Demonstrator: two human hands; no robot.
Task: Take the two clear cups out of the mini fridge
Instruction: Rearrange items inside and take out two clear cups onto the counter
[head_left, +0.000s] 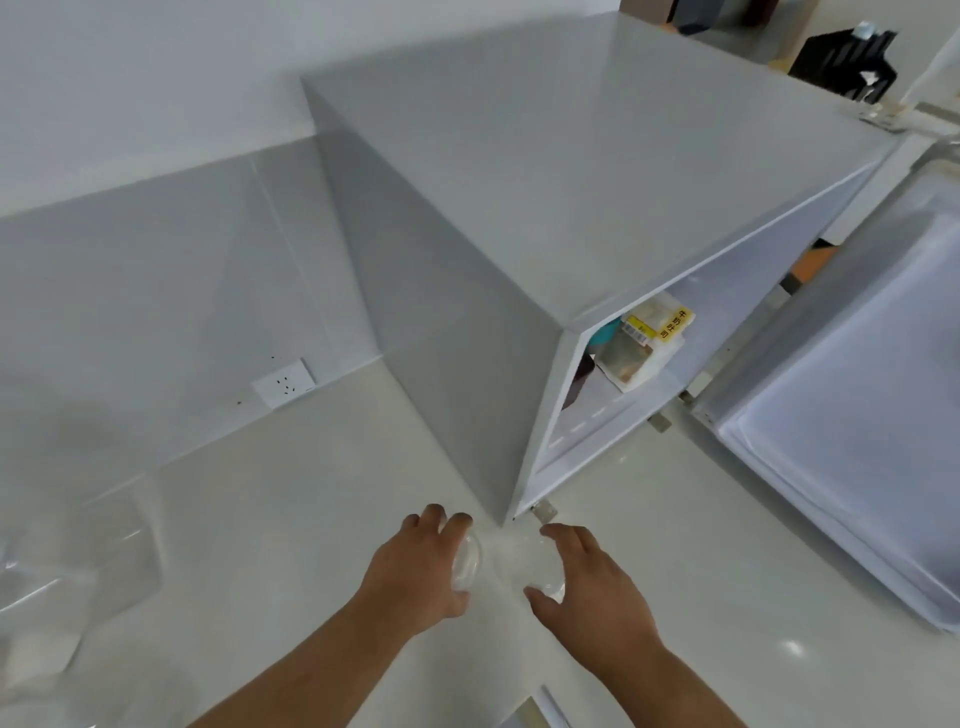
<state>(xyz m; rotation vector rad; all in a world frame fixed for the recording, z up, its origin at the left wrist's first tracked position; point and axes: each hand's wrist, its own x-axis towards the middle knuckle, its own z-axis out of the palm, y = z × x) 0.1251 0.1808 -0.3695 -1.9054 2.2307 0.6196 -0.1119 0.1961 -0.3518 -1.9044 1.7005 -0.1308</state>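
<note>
Head view: looking down over both forearms at the front left corner of the mini fridge, its door swung open to the right.
Surface: pale glossy floor; whether the fridge stands on a floor or a desk cannot be told for certain, floor is the likelier reading.
Left cup: clear, tipped on its side, mouth toward the other cup, outside the fridge and just in front of its corner.
Right cup: clear, very faint against the pale surface; its orientation cannot be told.
Left hand: palm down, fingers curled over the far side of the left cup and thumb below it, closed around the cup.
Right hand: palm down, forefinger reaching forward, thumb tucked under the near edge of the right cup; holding it loosely, it seems.
Arms: both bare forearms run up from the bottom edge and converge, so the two cups sit just beside each other, perhaps touching.
Risk 1: cups knock together, because the hands are so near; thin plastic could crack or pop out of a light grip.
Risk 2: right cup slips, because the hold looks partial.
Risk 3: knuckles or cup clip the fridge corner or the hinge bracket just ahead.
Fridge contents: yellow-labelled packet on the shelf; no cup seen inside.
Progress, judged: both cups look out.
</note>
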